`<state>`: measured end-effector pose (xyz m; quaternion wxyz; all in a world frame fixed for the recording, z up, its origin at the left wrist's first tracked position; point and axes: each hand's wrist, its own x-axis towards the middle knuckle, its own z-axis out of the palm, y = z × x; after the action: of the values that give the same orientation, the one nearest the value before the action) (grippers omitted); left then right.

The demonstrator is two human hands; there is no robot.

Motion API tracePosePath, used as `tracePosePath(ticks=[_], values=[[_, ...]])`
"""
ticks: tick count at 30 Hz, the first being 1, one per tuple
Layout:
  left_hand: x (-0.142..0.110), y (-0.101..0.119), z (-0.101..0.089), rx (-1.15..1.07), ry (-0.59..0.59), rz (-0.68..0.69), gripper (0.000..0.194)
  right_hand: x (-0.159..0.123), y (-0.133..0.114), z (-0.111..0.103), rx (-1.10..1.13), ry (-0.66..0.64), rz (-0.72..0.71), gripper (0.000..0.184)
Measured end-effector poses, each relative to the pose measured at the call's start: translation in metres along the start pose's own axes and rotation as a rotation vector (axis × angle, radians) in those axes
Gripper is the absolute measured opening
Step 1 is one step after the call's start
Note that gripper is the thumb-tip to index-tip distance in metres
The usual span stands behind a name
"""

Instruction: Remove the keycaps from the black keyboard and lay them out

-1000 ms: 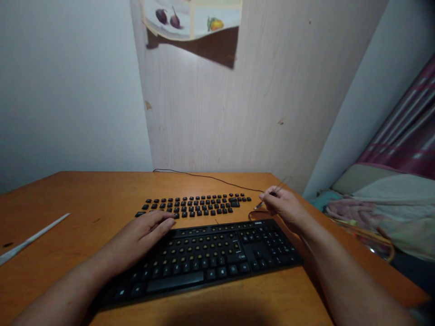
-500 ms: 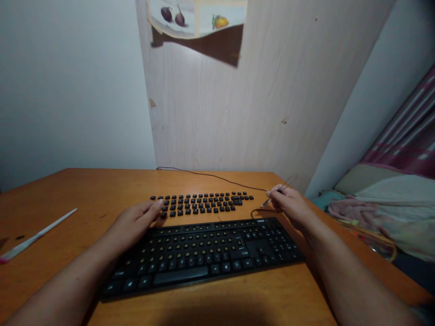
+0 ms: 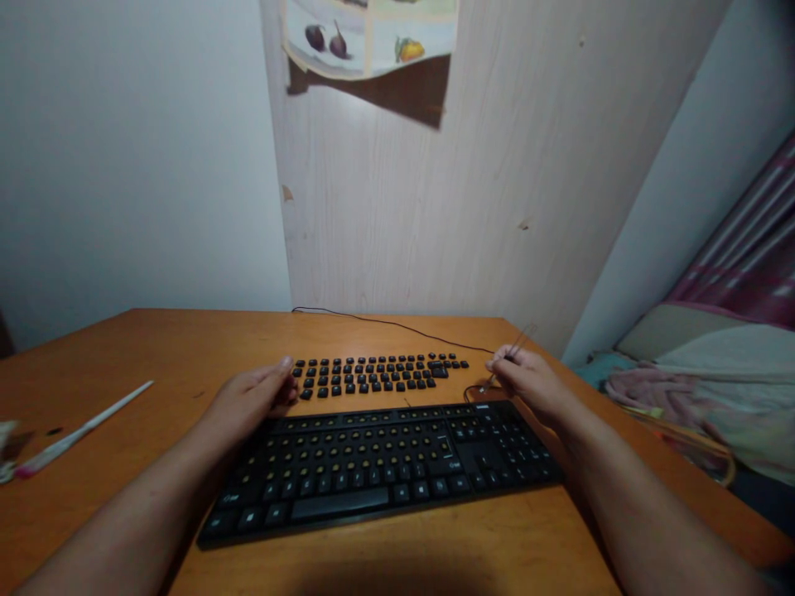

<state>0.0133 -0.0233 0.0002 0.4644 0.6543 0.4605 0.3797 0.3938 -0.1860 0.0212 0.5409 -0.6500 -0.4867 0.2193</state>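
A black keyboard [image 3: 341, 505] lies on the desk between my forearms, with many switches bare where keycaps are off. Behind it, loose black keycaps [image 3: 363, 374] are laid out in rows. My left hand [image 3: 257, 397] rests at the left end of these rows, thumb raised and fingers loosely curled beside the nearest caps; its fingertips are partly hidden, and I see nothing held. My right hand [image 3: 522, 372], just behind the keyboard's right end, pinches a thin wire keycap puller [image 3: 530, 332], its wire ends sticking out above and below the fingers.
A thin black cable [image 3: 385, 321] runs along the back of the wooden desk [image 3: 204, 339]. At the left lies a long white stick-like item [image 3: 93, 426] with a pink end. Bedding [image 3: 701, 364] is beyond the desk's right edge, and a picture sheet [image 3: 373, 41] hangs on the wall.
My left hand has drawn back slightly left off the keycaps, uncovering the row ends. A front-left cap sits a little turned. The whole view has shifted slightly; my right hand still holds the puller.
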Motion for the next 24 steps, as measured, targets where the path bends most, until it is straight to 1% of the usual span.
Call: tracePosePath(ticks=[7, 11, 12, 13, 14, 15, 17, 19, 22, 23, 24], values=[[-0.002, 0.0, 0.002, -0.014, 0.002, 0.005, 0.055, 0.0, 0.002, -0.001, -0.016, 0.006, -0.004, 0.025], [-0.004, 0.003, 0.003, -0.102, 0.003, -0.014, 0.055, 0.0, 0.001, -0.001, -0.027, 0.012, -0.007, 0.025], [-0.004, 0.005, 0.002, -0.135, 0.025, -0.012, 0.056, 0.0, 0.002, -0.002, -0.033, 0.014, -0.008, 0.025], [-0.004, 0.006, 0.0, -0.174, 0.033, -0.007, 0.056, 0.0, 0.003, -0.002, -0.056, 0.019, -0.004, 0.025], [-0.004, 0.008, -0.004, -0.205, 0.08, 0.012, 0.058, 0.0, 0.004, -0.003, -0.066, 0.028, -0.001, 0.025], [-0.003, 0.01, -0.008, -0.218, 0.154, 0.053, 0.06, 0.001, 0.005, -0.005, -0.068, 0.027, 0.011, 0.025], [-0.001, 0.012, -0.019, -0.154, 0.203, 0.089, 0.06, 0.002, 0.009, -0.007, -0.079, 0.025, 0.031, 0.026], [0.002, 0.013, -0.031, -0.099, 0.291, 0.095, 0.059, 0.003, 0.011, -0.009, -0.103, 0.037, 0.032, 0.025], [0.006, 0.01, -0.045, -0.065, 0.349, 0.067, 0.05, 0.004, 0.01, -0.009, -0.139, 0.033, 0.031, 0.025], [0.006, 0.009, -0.047, -0.03, 0.35, 0.061, 0.045, 0.003, 0.009, -0.008, -0.161, 0.023, 0.023, 0.026], [0.006, 0.007, -0.049, 0.028, 0.341, 0.072, 0.038, 0.002, 0.007, -0.008, -0.201, 0.048, 0.001, 0.026]])
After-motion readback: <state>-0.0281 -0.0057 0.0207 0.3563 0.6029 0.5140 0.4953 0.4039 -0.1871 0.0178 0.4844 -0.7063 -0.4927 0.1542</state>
